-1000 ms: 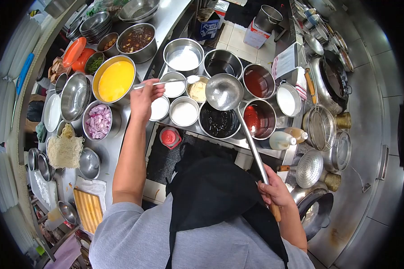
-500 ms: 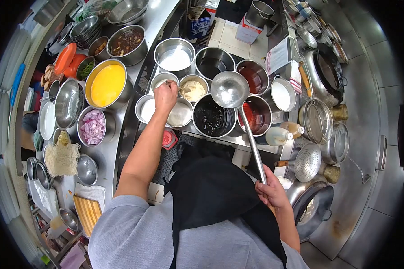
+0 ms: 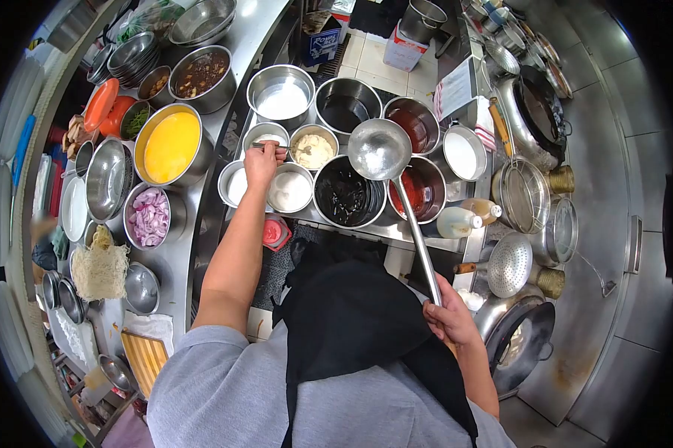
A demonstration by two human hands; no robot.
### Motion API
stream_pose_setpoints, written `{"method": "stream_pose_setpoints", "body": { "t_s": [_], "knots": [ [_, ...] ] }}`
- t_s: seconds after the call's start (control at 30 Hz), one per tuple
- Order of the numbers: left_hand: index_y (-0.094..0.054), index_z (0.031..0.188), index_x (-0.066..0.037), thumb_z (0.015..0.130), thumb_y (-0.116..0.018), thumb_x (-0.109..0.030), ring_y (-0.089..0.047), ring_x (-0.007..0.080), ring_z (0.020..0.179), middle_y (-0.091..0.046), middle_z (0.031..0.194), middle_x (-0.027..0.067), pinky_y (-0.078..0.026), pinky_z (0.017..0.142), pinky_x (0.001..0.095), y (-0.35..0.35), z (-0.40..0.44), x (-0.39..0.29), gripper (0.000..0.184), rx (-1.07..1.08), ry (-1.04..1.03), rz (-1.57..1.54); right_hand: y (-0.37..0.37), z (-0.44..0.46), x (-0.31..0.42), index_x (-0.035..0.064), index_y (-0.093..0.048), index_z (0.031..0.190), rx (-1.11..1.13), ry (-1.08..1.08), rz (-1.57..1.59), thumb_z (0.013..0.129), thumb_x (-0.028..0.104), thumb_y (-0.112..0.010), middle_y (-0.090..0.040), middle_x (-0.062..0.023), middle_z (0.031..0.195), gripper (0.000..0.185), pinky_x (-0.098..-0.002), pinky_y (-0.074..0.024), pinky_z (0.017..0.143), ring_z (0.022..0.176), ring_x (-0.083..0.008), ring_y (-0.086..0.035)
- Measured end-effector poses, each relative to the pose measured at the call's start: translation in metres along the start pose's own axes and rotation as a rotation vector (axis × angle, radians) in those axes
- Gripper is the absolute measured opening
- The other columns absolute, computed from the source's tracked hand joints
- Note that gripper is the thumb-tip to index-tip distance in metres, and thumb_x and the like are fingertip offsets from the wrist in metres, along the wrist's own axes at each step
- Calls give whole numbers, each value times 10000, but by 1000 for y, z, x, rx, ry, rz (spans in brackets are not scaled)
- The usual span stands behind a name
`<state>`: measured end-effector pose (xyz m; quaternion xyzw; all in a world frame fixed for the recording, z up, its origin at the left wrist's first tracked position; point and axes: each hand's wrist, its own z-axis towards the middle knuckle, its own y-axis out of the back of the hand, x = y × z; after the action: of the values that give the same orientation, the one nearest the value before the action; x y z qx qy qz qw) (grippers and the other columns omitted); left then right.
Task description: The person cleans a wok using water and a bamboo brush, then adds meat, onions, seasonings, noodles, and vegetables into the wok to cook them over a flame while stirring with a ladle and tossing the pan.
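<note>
My left hand (image 3: 260, 166) is closed around a small spoon (image 3: 275, 145), just over a round metal tub of white seasoning (image 3: 265, 134). The spoon lies roughly level, and my fingers partly hide it. Close by are a tub of pale yellowish powder (image 3: 312, 148) and a tub of white granules (image 3: 290, 188). Low on the right, my right hand (image 3: 452, 317) grips the long handle of a steel ladle (image 3: 380, 151). The ladle's wide bowl hangs above the pots, between one of black sauce (image 3: 349, 193) and one of red sauce (image 3: 419, 189).
On the left counter stand a pot of yellow liquid (image 3: 171, 148) and a pot of chopped onion (image 3: 149, 216). Two squeeze bottles (image 3: 458, 222) stand at the right. Beyond them are a strainer (image 3: 522, 196), a perforated skimmer (image 3: 510, 263) and a wok (image 3: 527, 343).
My left hand has drawn back slightly toward me, and the spoon has come up and shows more. My right hand keeps the ladle nearly where it was. The view has shifted a little.
</note>
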<state>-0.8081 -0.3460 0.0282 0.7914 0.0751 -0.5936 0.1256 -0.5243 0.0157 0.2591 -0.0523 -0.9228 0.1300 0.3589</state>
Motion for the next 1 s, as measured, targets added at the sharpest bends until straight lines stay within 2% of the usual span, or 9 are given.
{"method": "stream_pose_setpoints", "body": {
  "t_s": [0.4, 0.47, 0.63, 0.7, 0.77, 0.83, 0.9, 0.97, 1.0],
  "knots": [
    [-668, 1011, 68, 985, -487, -145, -689, 175, 689, -716, 854, 159, -563, 615, 273, 14, -15, -10, 281, 0, 73, -188, -4, 4, 2, 144, -213, 1551, 14, -9, 6, 890, 21, -596, -415, -16, 666, 774, -190, -336, 361, 490, -76, -367],
    [-658, 1002, 65, 988, -494, -145, -684, 172, 693, -709, 850, 147, -561, 622, 269, 20, -24, -25, 267, 11, 43, -246, -3, 4, 5, 175, -215, 1553, 3, -55, -36, 896, 0, -545, -439, -12, 659, 755, -215, -373, 387, 422, -82, -383],
    [-664, 1043, 52, 1000, -525, -188, -698, 185, 740, -714, 857, 149, -563, 660, 281, 25, -64, -85, 280, 147, -69, -319, -2, 7, 11, 172, -208, 1554, 16, -74, -66, 895, -5, -536, -445, -16, 655, 757, -221, -377, 390, 419, -85, -392],
    [-675, 1017, 61, 999, -522, -184, -703, 172, 734, -721, 821, 138, -567, 681, 284, 27, -69, -92, 289, -26, -330, 198, -3, 9, 13, 172, -206, 1554, 31, -87, -75, 895, -6, -535, -445, -16, 653, 758, -223, -377, 391, 418, -85, -396],
    [-687, 995, 56, 993, -527, -182, -705, 158, 714, -727, 788, 127, -567, 685, 288, 45, -60, -82, 287, -94, -328, 230, -7, 7, 16, 173, -196, 1558, 42, -115, -89, 892, -14, -529, -453, -17, 653, 768, -227, -378, 393, 416, -85, -406],
    [-706, 970, 29, 969, -524, -195, -741, 207, 754, -738, 792, 151, -572, 711, 327, 62, -61, -83, 289, -199, -337, 345, -7, 0, 18, 174, -190, 1561, 42, -127, -102, 892, -17, -525, -461, -18, 656, 773, -230, -380, 394, 420, -85, -420],
    [-689, 1038, 43, 985, -534, -207, -731, 199, 770, -737, 820, 144, -562, 724, 316, 80, -57, -70, 299, -197, -268, 380, -9, -10, 19, 175, -184, 1565, 42, -145, -116, 891, -21, -521, -468, -19, 658, 778, -233, -382, 395, 425, -85, -434],
    [-631, 1196, 42, 1011, -530, -230, -706, 175, 799, -739, 926, 142, -549, 707, 298, 97, -51, -45, 344, -71, -211, 378, -12, -18, 20, 206, -155, 1578, -31, -197, -318, 888, -25, -513, -488, -22, 689, 811, -233, -369, 389, 432, -78, -444],
    [-631, 1196, 42, 1011, -530, -230, -706, 175, 799, -739, 926, 142, -549, 707, 298, 99, -53, -37, 344, -69, -206, 376, -11, -20, 17, 206, -155, 1578, -34, -202, -318, 888, -25, -513, -488, -22, 689, 811, -233, -369, 389, 432, -78, -444]
  ]
}}
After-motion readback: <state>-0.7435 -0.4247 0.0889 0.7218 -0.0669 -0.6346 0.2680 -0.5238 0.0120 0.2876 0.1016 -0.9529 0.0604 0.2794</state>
